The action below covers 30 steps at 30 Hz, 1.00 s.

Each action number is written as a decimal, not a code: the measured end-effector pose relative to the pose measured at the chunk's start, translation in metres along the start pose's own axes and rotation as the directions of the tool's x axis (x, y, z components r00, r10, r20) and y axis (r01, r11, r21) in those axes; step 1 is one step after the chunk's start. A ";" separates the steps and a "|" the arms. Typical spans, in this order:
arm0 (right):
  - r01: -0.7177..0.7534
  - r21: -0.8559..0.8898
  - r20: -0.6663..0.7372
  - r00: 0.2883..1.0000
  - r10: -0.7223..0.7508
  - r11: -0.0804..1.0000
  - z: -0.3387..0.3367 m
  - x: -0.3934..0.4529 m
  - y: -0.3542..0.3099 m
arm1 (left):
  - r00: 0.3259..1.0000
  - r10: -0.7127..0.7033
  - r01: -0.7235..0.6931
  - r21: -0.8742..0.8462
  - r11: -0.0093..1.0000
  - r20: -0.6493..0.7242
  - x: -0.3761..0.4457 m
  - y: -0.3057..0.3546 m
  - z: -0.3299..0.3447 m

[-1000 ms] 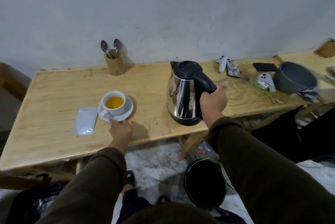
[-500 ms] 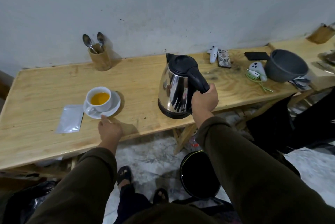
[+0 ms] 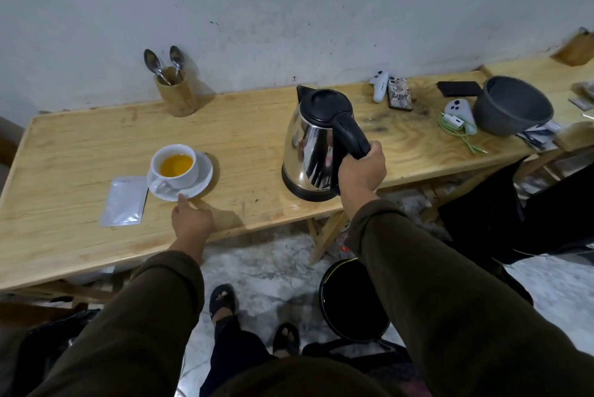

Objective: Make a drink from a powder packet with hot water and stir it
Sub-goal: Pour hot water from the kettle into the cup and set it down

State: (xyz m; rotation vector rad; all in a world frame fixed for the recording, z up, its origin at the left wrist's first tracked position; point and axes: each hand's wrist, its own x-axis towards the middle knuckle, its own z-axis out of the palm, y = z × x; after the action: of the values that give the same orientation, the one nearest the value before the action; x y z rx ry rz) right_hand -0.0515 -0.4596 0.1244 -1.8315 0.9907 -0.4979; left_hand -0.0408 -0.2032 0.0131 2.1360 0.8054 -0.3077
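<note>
Standing at the long wooden table [image 3: 80, 139], you have everything laid out along its top against the grey wall. Biggest on it is the steel kettle [image 3: 313, 152], upright on the wood right of centre with its black lid closed; your right hand [image 3: 361, 171] has its fingers wrapped tight round the black handle. Off at the far right sits a grey bowl [image 3: 511, 107], well apart from the kettle, with a dark phone [image 3: 458, 88] just behind it. Back by the wall on the left stands a wooden holder [image 3: 176, 94] with two spoons [image 3: 154, 61] upright in it.

Left of centre you see the white saucer [image 3: 201, 182], and on it the white cup [image 3: 175, 166] holding orange-yellow liquid. Your left hand [image 3: 191, 219] rests at the table's near edge, one fingertip stretched out to touch the saucer's rim, the other fingers loosely curled and gripping nothing. Just left of the saucer, its corner tucked beside the rim, lies the flat silver packet [image 3: 123, 200]; you cannot tell whether it is torn open.
</note>
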 end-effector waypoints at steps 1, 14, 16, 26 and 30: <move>0.001 -0.004 0.003 1.000 -0.001 1.000 0.000 0.000 0.000 | 1.000 -0.005 0.005 0.000 1.000 0.004 0.001 0.000 0.000; 0.041 -0.178 -0.153 0.986 -0.069 0.983 0.001 -0.028 -0.009 | 0.996 0.071 -0.075 0.084 0.994 0.045 0.013 -0.013 -0.018; 0.101 -0.220 -0.204 0.968 -0.147 0.970 0.003 -0.039 -0.015 | 0.994 0.097 -0.101 0.088 0.991 0.050 0.015 -0.018 -0.024; 0.496 -0.391 0.204 0.868 -0.453 0.775 0.049 -0.090 -0.041 | 0.997 0.057 -0.056 -0.021 0.998 0.055 0.027 -0.039 -0.054; 0.514 -0.404 0.496 0.818 -0.291 0.756 0.090 -0.100 -0.046 | 0.993 0.053 -0.055 0.021 0.998 0.104 0.035 -0.042 -0.063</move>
State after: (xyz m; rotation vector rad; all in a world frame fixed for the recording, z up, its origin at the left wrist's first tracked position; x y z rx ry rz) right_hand -0.0281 -0.3195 0.1322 -2.5482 0.4367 -0.0741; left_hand -0.0446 -0.1200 0.0109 2.1414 0.6865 -0.3977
